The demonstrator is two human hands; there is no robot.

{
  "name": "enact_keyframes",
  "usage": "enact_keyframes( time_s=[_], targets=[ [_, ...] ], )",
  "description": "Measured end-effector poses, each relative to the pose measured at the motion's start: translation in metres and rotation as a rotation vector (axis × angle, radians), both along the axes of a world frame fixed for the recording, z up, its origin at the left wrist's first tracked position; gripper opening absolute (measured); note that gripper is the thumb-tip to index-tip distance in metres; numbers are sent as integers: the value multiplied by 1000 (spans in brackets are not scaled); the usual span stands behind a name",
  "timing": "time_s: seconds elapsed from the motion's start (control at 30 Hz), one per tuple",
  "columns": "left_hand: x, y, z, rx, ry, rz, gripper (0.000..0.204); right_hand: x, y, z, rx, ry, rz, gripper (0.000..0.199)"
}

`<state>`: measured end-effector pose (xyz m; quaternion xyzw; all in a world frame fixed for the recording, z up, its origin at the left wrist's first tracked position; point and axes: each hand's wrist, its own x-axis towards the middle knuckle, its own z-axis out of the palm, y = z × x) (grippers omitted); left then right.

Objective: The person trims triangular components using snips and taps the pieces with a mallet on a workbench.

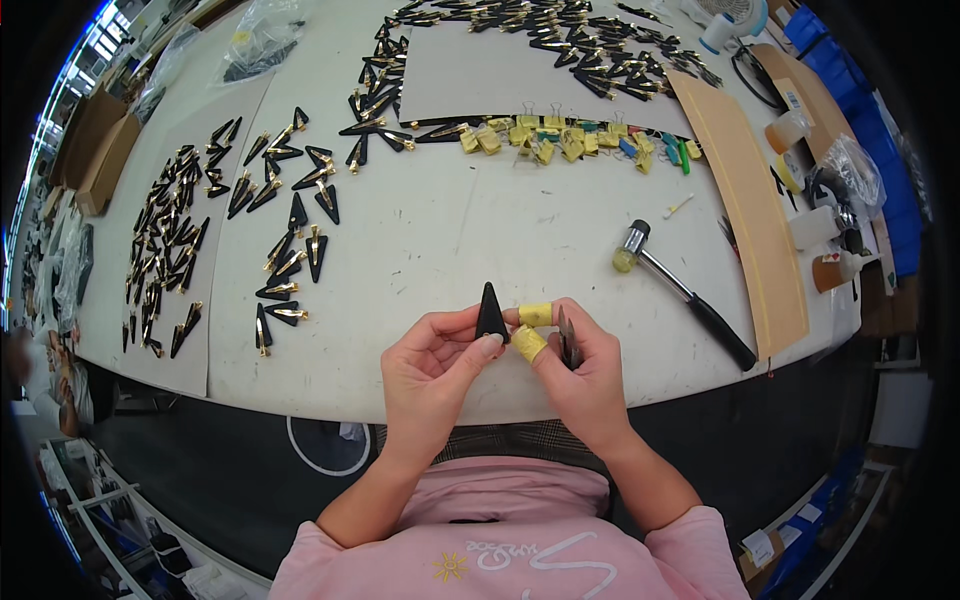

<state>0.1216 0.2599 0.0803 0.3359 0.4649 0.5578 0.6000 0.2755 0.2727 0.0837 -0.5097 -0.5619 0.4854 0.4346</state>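
Note:
In my left hand (434, 358) is a black triangular hair clip (489, 314), pinched between thumb and fingers with its tip pointing away from me. My right hand (585, 375) is beside it, with yellow tape (535, 315) wrapped round the thumb and forefinger. Those taped tips are close to the clip's right side; whether they touch it I cannot tell. A small dark metal tool (568, 340) with pointed ends is tucked in the curled fingers of my right hand; its exact kind is unclear.
Many black-and-gold clips (165, 240) lie at left, more (600, 75) at the back. Yellow-wrapped binder clips (570, 145) line a grey board (480, 75). To the right are a hammer (690, 295), a long tan board (745, 215), bottles (838, 270) and a small fan (730, 22).

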Motion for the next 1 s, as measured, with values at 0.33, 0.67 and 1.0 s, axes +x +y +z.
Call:
enact_keyframes(
  time_s=[0.33,0.67,1.0],
  targets=[
    [9,0,-8,77,70,18,12,-9,16,-6,-179,359,-50,15],
    [6,4,-9,97,117,19,10,-13,21,7,-306,333,10,17],
    [5,5,-1,53,128,61,19,-16,14,-6,-158,312,1,28]
  ],
)
